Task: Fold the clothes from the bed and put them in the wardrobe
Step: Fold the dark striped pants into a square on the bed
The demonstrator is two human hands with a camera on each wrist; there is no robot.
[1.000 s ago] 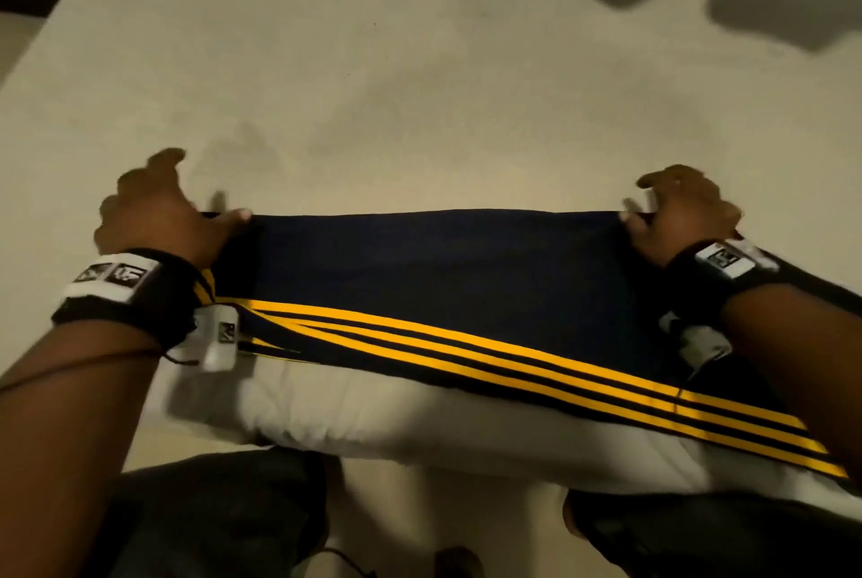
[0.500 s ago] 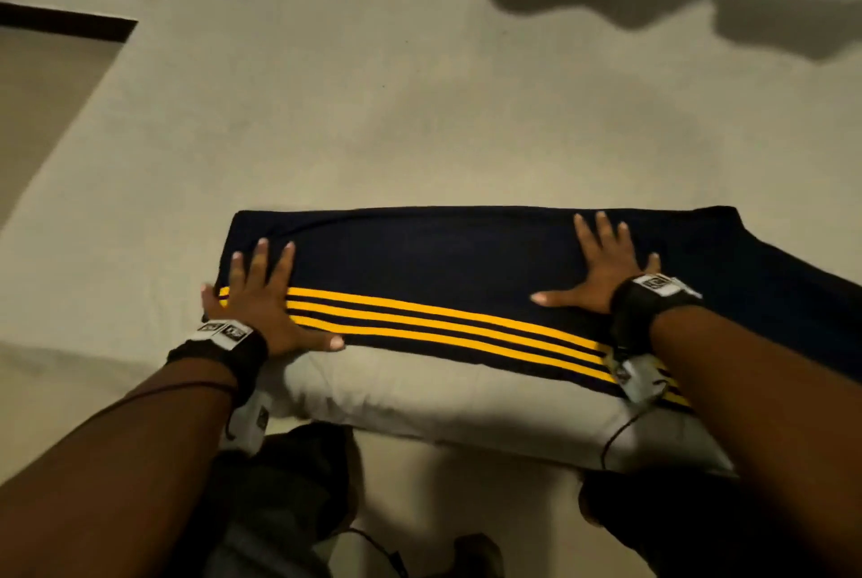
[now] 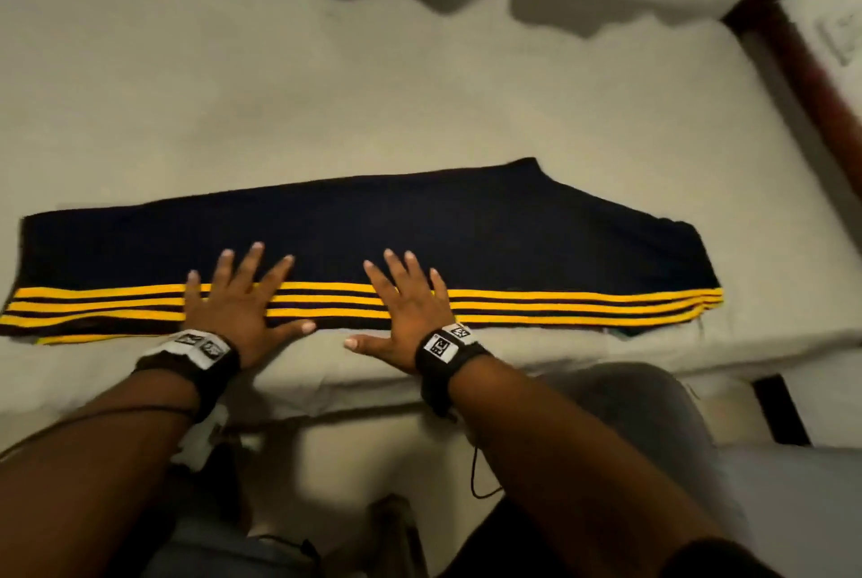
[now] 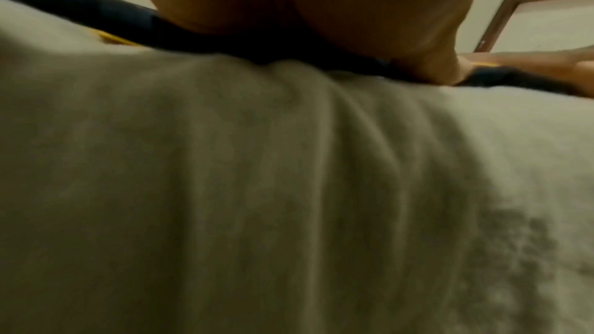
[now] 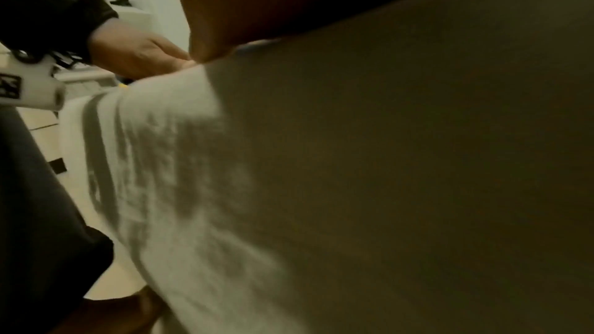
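trousers, navy with three yellow side stripes, lie folded lengthwise along the near edge of the bed, flat on its pale sheet. we see the left hand and right hand side by side near the middle, fingers straight and spread, palms pressing on the striped edge, gripping nothing. a dark wooden bed frame runs at the far right.
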